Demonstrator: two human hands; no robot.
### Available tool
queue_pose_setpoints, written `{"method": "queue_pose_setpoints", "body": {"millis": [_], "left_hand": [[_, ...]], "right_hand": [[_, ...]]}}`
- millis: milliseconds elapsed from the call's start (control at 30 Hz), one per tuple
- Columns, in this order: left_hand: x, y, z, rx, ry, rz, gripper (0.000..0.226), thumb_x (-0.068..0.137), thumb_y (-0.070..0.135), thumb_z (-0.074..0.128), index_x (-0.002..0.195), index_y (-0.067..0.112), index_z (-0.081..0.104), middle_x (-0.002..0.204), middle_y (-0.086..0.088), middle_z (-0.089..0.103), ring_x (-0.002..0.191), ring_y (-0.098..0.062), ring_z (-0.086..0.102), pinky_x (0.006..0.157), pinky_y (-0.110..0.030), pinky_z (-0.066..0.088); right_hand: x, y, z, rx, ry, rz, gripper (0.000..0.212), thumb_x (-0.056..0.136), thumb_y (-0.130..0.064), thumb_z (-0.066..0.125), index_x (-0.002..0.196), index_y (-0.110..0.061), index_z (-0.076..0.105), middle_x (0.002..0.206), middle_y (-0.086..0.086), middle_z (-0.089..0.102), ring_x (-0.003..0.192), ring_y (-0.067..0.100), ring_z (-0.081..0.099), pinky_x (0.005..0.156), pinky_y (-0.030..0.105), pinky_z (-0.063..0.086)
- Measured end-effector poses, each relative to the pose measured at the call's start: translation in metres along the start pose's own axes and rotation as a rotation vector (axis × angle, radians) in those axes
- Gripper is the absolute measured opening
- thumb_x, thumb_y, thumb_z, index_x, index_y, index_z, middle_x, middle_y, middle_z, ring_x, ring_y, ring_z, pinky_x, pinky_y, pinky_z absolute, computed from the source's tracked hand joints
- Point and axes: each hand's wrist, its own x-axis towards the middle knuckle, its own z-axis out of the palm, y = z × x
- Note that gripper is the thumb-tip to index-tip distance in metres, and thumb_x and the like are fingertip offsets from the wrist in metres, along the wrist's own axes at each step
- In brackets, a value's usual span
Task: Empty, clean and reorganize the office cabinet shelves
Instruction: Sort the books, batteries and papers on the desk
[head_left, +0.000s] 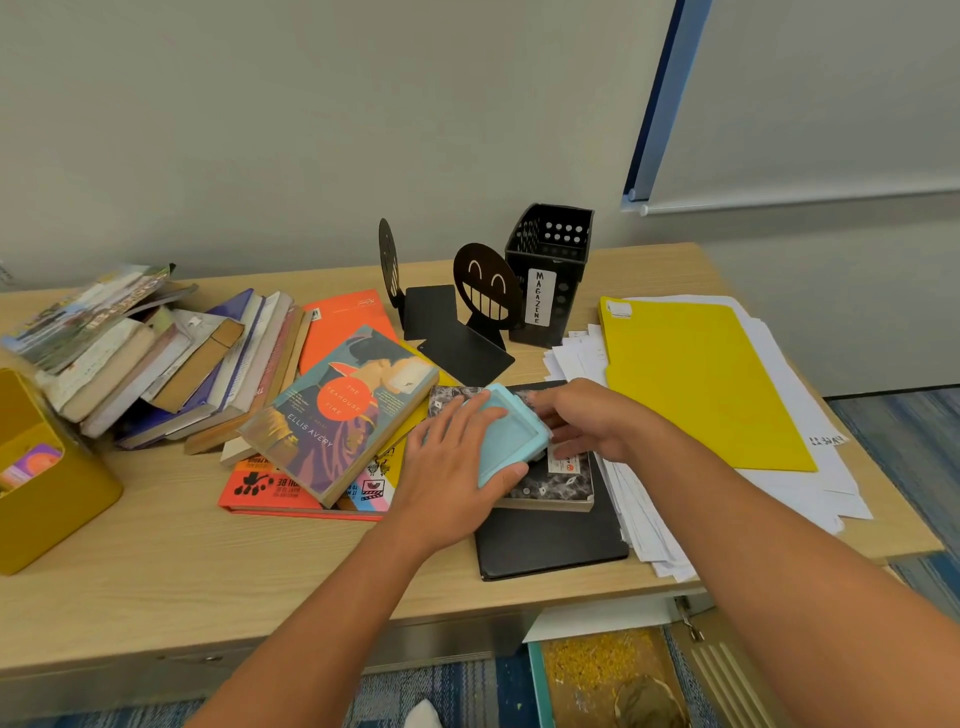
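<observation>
A light blue flat case (511, 434) lies tilted on a black-and-white marbled notebook (561, 480), which sits on a black folder (550, 540) on the wooden table (208, 561). My left hand (452, 457) holds the blue case, fingers over its top and thumb under its near edge. My right hand (587, 421) touches the case's right side with curled fingers. A leaning pile of books (171, 358) fills the table's left. "The Teahouse Fire" book (343, 410) lies on orange and red books.
Two black smiley bookends (485, 291) and a black perforated bin labelled "MAGAZINE" (550, 275) stand at the back. A yellow folder (696, 379) lies on loose white papers at the right. A yellow box (47, 478) stands at the left edge.
</observation>
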Motion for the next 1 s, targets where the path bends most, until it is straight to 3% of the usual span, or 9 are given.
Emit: {"method": "queue_pose_setpoints", "body": {"millis": [133,233,333,467,567,767,833,900,1000], "left_hand": [[-0.004,-0.01,0.0,-0.07,0.021,0.013,0.066,0.089,0.076,0.025,0.14,0.036,0.035,0.161,0.014,0.02,0.149,-0.012,0.017,0.116,-0.041,0.018],[-0.002,-0.007,-0.002,-0.037,-0.001,0.004,0.065,0.088,0.075,0.024,0.14,0.037,0.035,0.162,0.014,0.019,0.149,-0.012,0.014,0.116,-0.04,0.015],[0.0,-0.004,-0.002,0.009,-0.018,0.0,0.068,0.089,0.075,0.023,0.142,0.036,0.037,0.162,0.013,0.019,0.149,-0.014,0.014,0.115,-0.041,0.014],[0.004,-0.001,-0.001,0.084,-0.032,-0.009,0.066,0.089,0.074,0.026,0.14,0.035,0.041,0.161,0.011,0.022,0.149,-0.015,0.016,0.114,-0.041,0.017],[0.007,0.001,0.0,0.129,0.001,0.003,0.064,0.089,0.073,0.025,0.136,0.034,0.045,0.16,0.009,0.029,0.148,-0.018,0.022,0.112,-0.042,0.022],[0.008,0.004,-0.001,0.09,0.005,0.0,0.064,0.086,0.072,0.034,0.134,0.033,0.048,0.158,0.011,0.031,0.147,-0.015,0.023,0.113,-0.041,0.02],[0.012,0.001,-0.01,-0.117,-0.07,-0.018,0.058,0.085,0.067,0.049,0.132,0.032,0.05,0.157,0.013,0.031,0.147,-0.011,0.022,0.115,-0.039,0.017],[0.013,-0.005,-0.029,-0.571,-0.079,-0.105,0.042,0.089,0.049,0.063,0.125,0.029,0.057,0.152,0.015,0.037,0.142,-0.003,0.03,0.115,-0.029,0.023],[0.0,-0.023,-0.046,-0.732,0.187,-0.264,0.025,0.094,0.021,0.065,0.118,0.028,0.059,0.134,0.012,0.049,0.127,-0.002,0.043,0.102,-0.017,0.033]], "right_hand": [[-0.003,0.004,-0.01,0.304,-0.028,0.005,0.024,0.101,-0.018,0.053,0.113,-0.002,0.066,0.108,0.021,0.072,0.097,0.034,0.072,0.085,0.043,0.06],[-0.004,0.008,-0.014,0.396,0.003,-0.053,0.022,0.1,-0.016,0.054,0.113,-0.004,0.068,0.099,0.014,0.076,0.093,0.028,0.074,0.082,0.038,0.061],[-0.004,0.012,-0.014,0.325,0.006,-0.13,0.02,0.1,-0.015,0.057,0.112,-0.007,0.07,0.099,0.01,0.077,0.094,0.023,0.074,0.085,0.035,0.06],[-0.005,0.012,-0.01,0.164,0.061,-0.207,0.019,0.092,-0.022,0.07,0.106,-0.01,0.076,0.096,0.006,0.077,0.088,0.016,0.073,0.074,0.025,0.059],[-0.006,0.009,0.005,-0.027,0.148,-0.252,0.033,0.077,-0.027,0.084,0.107,-0.014,0.078,0.102,-0.001,0.074,0.095,0.016,0.07,0.085,0.032,0.059],[-0.007,0.003,0.022,-0.38,0.362,-0.294,0.032,0.085,-0.021,0.078,0.117,-0.014,0.073,0.113,0.003,0.071,0.098,0.017,0.063,0.085,0.032,0.054],[-0.007,-0.006,0.023,-0.572,0.368,-0.332,0.039,0.086,-0.023,0.076,0.124,-0.018,0.069,0.122,0.006,0.067,0.104,0.019,0.062,0.089,0.034,0.053],[-0.002,-0.01,0.029,-0.653,0.295,-0.411,0.063,0.084,-0.033,0.076,0.142,-0.027,0.051,0.143,0.008,0.049,0.125,0.024,0.051,0.102,0.037,0.046],[0.003,-0.007,0.045,-0.674,0.077,-0.418,0.095,0.077,-0.055,0.077,0.154,-0.037,0.025,0.161,0.003,0.018,0.145,0.028,0.026,0.116,0.043,0.031]]}}
